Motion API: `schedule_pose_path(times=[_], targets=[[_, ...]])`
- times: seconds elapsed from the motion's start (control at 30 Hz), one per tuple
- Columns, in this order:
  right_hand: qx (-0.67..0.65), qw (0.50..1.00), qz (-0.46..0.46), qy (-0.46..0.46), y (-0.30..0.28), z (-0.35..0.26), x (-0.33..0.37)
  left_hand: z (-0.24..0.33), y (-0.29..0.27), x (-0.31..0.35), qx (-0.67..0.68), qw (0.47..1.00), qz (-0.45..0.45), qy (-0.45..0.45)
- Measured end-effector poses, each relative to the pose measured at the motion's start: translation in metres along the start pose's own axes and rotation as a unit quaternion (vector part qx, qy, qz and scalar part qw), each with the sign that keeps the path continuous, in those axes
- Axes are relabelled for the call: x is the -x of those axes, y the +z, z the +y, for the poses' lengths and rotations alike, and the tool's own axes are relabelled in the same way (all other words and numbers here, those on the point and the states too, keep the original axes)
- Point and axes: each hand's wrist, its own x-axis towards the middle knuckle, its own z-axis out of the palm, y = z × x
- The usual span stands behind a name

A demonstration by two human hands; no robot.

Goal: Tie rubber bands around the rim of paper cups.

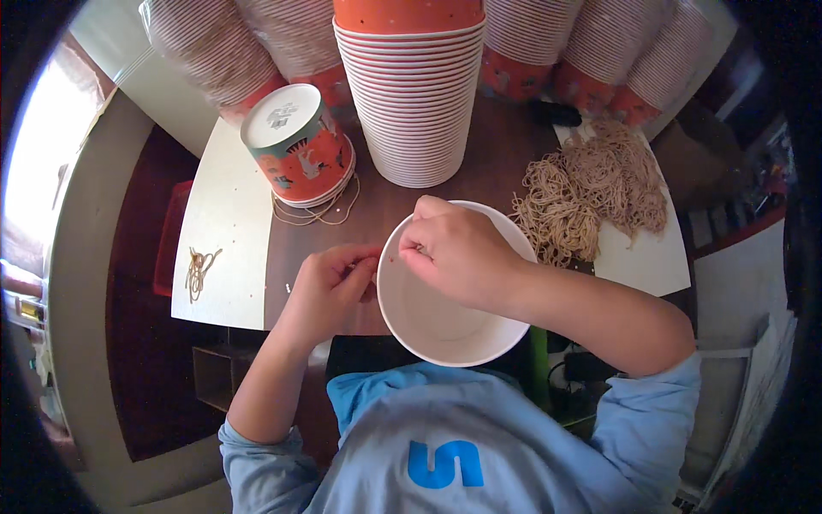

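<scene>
A white-lined paper bucket (pixel 445 330) is tilted toward me at the table's near edge, its mouth facing up. My right hand (pixel 458 253) reaches inside it, thumb and fingers pinched by the upper left of the wall. Outside that same stretch of wall, my left hand (pixel 338 278) has its thumb and fingertips pressed together close to the rim. Whatever lies between the fingertips of either hand is too small or hidden to make out. A tiny reddish spot shows on the inner wall beside my right fingertips.
Beyond the bucket rises a tall nested bucket stack (pixel 415 107). Left of it, upturned orange printed buckets (pixel 304 167) have cord loops at their rims. Tangled beige cords (pixel 591 193) lie right; a small cord bundle (pixel 199 274) lies left. Plastic-wrapped bucket stacks (pixel 205 51) line the back.
</scene>
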Motion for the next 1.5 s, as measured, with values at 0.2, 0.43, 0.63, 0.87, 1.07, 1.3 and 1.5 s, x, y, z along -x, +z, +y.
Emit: schedule_pose_path(times=[0.2,0.43,0.63,0.87,1.07,1.3,1.5], targets=[[-0.007,1.0,-0.009,0.01,0.005,0.001,-0.001,0.006,-0.001,-0.002,0.01,1.0,-0.02,0.002],[-0.006,1.0,-0.005,0.023,0.005,0.0,-0.003,0.01,-0.001,-0.001,-0.014,1.0,-0.024,-0.001],[-0.009,0.999,-0.009,0.031,0.005,-0.001,-0.005,0.008,-0.002,-0.004,-0.025,0.999,-0.027,0.01],[-0.01,0.999,-0.007,0.032,0.013,0.002,-0.006,0.007,-0.003,-0.006,-0.038,0.998,-0.039,0.041],[-0.053,0.997,-0.061,-0.017,0.011,-0.001,-0.006,0.017,-0.001,0.008,-0.186,0.978,-0.018,0.092],[0.025,0.954,-0.299,0.001,-0.042,-0.007,-0.019,-0.023,0.014,0.037,0.285,0.953,-0.089,-0.056],[0.137,0.969,-0.189,-0.085,-0.062,-0.035,0.031,-0.032,0.006,0.075,0.148,0.971,-0.006,0.185]])
